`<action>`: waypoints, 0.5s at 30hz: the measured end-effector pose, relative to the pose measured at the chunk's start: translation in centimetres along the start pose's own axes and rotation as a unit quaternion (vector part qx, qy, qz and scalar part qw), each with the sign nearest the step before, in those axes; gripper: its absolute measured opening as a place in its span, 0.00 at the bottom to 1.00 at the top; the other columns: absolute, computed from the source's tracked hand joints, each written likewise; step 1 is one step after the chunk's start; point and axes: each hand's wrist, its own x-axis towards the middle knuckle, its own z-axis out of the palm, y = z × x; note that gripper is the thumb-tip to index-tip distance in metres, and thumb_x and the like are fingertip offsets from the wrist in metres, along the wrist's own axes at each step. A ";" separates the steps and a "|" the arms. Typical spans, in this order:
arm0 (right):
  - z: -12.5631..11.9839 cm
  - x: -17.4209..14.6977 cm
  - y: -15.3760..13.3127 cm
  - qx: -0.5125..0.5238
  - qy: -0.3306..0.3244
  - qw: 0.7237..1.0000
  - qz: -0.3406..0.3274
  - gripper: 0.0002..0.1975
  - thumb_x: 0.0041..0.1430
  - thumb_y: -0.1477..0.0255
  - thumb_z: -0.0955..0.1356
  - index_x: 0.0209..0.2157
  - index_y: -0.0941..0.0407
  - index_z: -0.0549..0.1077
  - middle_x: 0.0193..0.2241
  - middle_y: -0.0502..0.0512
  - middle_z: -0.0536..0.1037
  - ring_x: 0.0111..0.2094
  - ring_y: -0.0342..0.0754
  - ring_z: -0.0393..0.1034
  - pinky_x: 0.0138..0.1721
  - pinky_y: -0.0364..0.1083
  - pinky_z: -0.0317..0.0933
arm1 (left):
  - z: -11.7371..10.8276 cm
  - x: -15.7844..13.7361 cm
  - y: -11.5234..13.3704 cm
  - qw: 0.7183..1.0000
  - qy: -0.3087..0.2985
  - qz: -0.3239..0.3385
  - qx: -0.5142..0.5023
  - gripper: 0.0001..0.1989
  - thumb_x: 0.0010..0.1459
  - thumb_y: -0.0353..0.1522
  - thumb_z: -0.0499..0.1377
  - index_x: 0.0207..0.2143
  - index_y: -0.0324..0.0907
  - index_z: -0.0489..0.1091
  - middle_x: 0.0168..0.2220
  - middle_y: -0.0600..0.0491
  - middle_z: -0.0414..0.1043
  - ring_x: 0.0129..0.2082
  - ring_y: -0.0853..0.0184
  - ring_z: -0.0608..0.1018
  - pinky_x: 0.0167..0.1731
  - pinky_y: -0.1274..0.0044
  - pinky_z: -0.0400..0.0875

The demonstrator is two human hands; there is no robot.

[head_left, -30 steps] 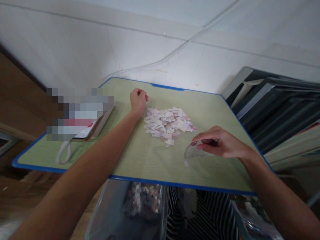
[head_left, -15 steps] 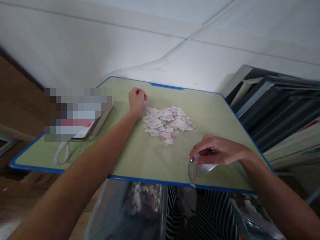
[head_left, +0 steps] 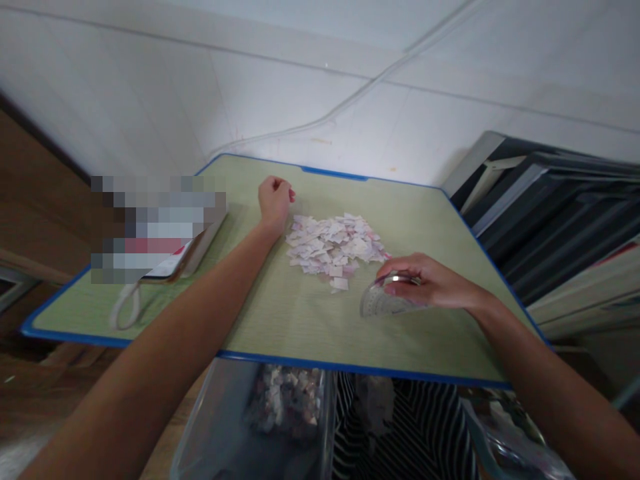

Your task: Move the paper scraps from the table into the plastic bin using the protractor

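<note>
A loose heap of torn white and pinkish paper scraps (head_left: 333, 243) lies in the middle of the pale green table (head_left: 290, 320). My left hand (head_left: 275, 200) rests just left of the heap's far side, its fingers curled in a loose fist with nothing seen in it. To the right of the heap, my right hand (head_left: 425, 279) pinches a clear semicircular protractor (head_left: 383, 303) between thumb and fingers. The protractor is held low, tilted, its curved edge toward the left; I cannot tell whether it touches the tabletop.
Below the table's near edge are a clear plastic bin (head_left: 200, 413) with scraps inside and a black-and-white striped bag (head_left: 435, 427). A phone-like device (head_left: 167, 263) with a strap lies at left. Dark flat boards (head_left: 555, 220) lean at right, and a wall stands behind.
My right hand has moved the protractor away from the table's near edge, toward the heap. A small scrap at that edge is no longer seen. My left hand has stayed put.
</note>
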 end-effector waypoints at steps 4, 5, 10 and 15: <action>1.3 0.4 0.1 0.024 0.002 1.000 0.006 0.11 0.64 0.65 0.68 0.36 0.59 0.72 0.21 0.44 0.66 0.18 0.36 0.55 0.18 0.37 0.48 | 0.0 0.0 -0.1 1.000 -0.002 0.009 0.003 0.15 0.52 0.20 0.51 0.18 0.44 0.59 0.15 0.61 0.62 0.18 0.74 0.65 0.21 0.81 0.59; 1.8 0.5 0.1 0.031 0.001 0.999 0.008 0.11 0.64 0.64 0.68 0.36 0.59 0.72 0.20 0.44 0.65 0.18 0.36 0.54 0.17 0.37 0.47 | 0.1 0.0 -0.1 1.000 -0.002 0.010 0.003 0.15 0.52 0.19 0.51 0.18 0.44 0.59 0.15 0.61 0.62 0.18 0.74 0.65 0.21 0.81 0.59; 4.0 1.0 -0.1 0.078 -0.024 0.997 0.003 0.14 0.66 0.61 0.67 0.38 0.59 0.71 0.16 0.39 0.57 0.15 0.35 0.50 0.16 0.37 0.44 | 0.1 0.0 0.0 1.000 -0.004 0.003 0.003 0.16 0.53 0.19 0.51 0.17 0.44 0.59 0.15 0.60 0.62 0.18 0.74 0.66 0.22 0.81 0.58; 2.7 0.8 0.4 0.135 -0.049 0.989 0.015 0.16 0.62 0.59 0.70 0.38 0.58 0.73 0.23 0.46 0.69 0.17 0.35 0.57 0.17 0.37 0.52 | 0.0 0.0 0.0 1.000 -0.007 0.005 0.004 0.16 0.53 0.18 0.50 0.17 0.43 0.59 0.15 0.62 0.61 0.17 0.75 0.65 0.21 0.81 0.57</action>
